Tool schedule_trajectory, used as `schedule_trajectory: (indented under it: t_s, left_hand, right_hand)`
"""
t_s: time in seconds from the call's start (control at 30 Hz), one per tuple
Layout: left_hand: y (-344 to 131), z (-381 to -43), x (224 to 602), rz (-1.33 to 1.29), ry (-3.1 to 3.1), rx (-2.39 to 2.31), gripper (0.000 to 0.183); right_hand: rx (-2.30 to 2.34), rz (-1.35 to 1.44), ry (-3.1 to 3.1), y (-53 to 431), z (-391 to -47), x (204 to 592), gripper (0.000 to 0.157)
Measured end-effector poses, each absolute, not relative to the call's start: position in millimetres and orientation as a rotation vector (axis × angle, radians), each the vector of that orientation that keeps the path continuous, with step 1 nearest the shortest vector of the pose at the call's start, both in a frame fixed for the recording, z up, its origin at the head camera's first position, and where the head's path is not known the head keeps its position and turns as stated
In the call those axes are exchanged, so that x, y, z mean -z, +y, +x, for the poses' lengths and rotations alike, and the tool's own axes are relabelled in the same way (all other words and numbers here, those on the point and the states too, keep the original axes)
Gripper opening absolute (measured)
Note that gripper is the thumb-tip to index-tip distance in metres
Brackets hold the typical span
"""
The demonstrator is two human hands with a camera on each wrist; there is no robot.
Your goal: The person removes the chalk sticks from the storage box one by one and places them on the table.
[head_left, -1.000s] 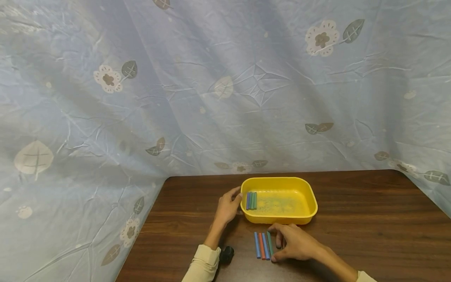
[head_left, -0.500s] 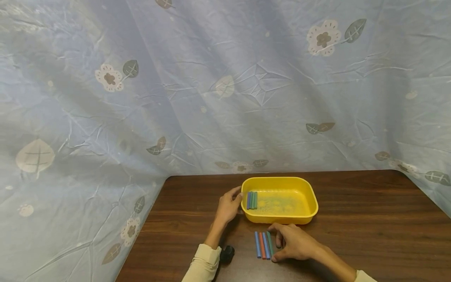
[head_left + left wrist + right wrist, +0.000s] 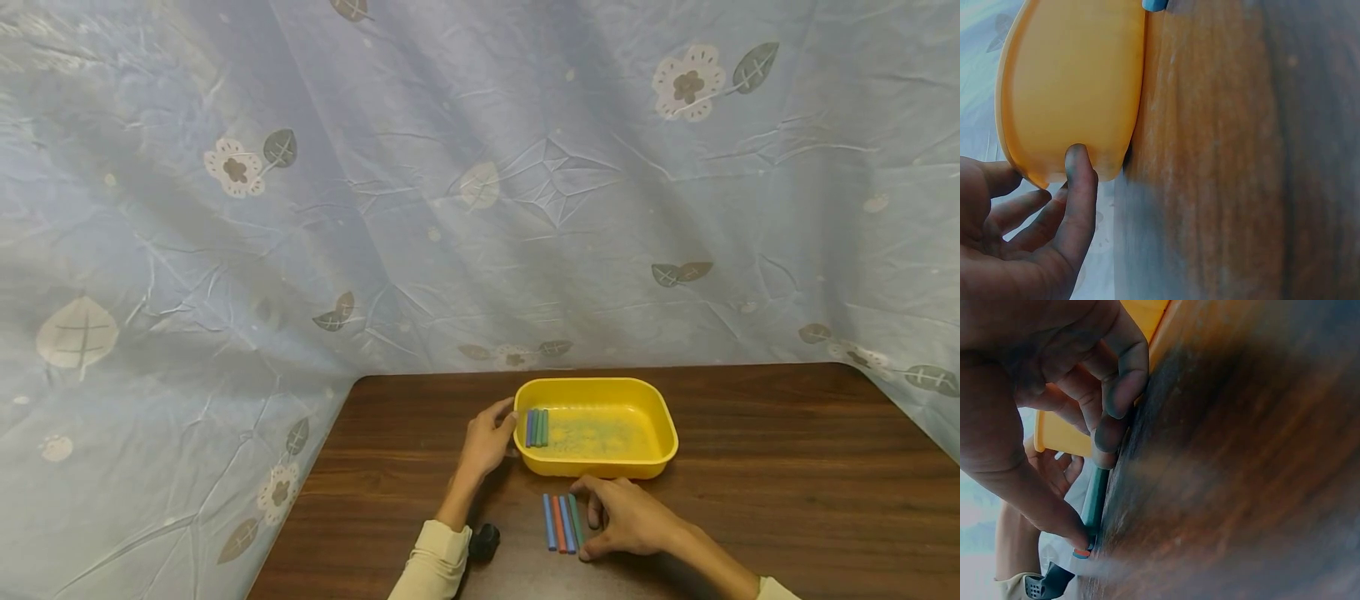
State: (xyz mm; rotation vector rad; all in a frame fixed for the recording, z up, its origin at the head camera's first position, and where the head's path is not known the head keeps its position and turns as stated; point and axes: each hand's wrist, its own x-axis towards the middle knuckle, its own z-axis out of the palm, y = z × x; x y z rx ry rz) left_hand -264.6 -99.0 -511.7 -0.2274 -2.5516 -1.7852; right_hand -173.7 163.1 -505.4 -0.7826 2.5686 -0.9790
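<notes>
My left hand (image 3: 486, 440) holds the left end of a yellow plastic tub (image 3: 600, 468), thumb at the rim and a finger against the outer wall (image 3: 1079, 87). Several blue-purple and green chalk sticks (image 3: 537, 428) lie side by side inside it at the left. In front of the tub, blue chalk sticks (image 3: 550, 523) and a red one (image 3: 558, 525) lie in a row on the table. At the row's right end, my right hand (image 3: 630, 517) pinches a green chalk stick (image 3: 1094, 500) lengthwise, thumb at its near end and fingertips at its far end.
The brown wooden table (image 3: 787, 467) backs onto a hanging flowered sheet (image 3: 480, 250). A black device (image 3: 483, 542) sits at the left wrist. Greenish dust covers part of the tub's floor.
</notes>
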Motion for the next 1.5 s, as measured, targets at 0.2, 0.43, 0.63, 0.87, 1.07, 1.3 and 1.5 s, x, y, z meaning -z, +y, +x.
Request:
schedule_trajectory:
  t_s: [0.2,0.43,0.63,0.87,1.07,1.3,1.5]
  left_hand:
    - [-99,-265,512,-0.234,-2.552,1.789,0.046]
    - [-98,-264,512,-0.237,-2.557,1.773,0.046]
    - [-98,-264,512,-0.234,-2.553,1.798,0.047]
    - [-99,-264,514,-0.233,-2.567,1.745,0.045]
    - [-100,-263,513,-0.225,-2.553,1.781,0.044]
    - [-99,-262,512,-0.234,-2.559,1.759,0.045]
    - [-99,-263,510,-0.238,-2.564,1.749,0.045]
  right_hand:
    - [1.056,-0.806,2.514,164,-174,506,0.076]
    - [1.071,-0.808,2.516,165,-174,506,0.075]
    - [1.089,-0.810,2.525,166,-174,501,0.075]
    - [1.133,-0.834,2.526,170,-179,492,0.075]
    - [1.174,-0.879,2.508,172,-184,485,0.068]
    - [1.228,-0.906,2.508,172,-191,471,0.060]
    - [1.178,-0.944,2.610,170,-199,461,0.061]
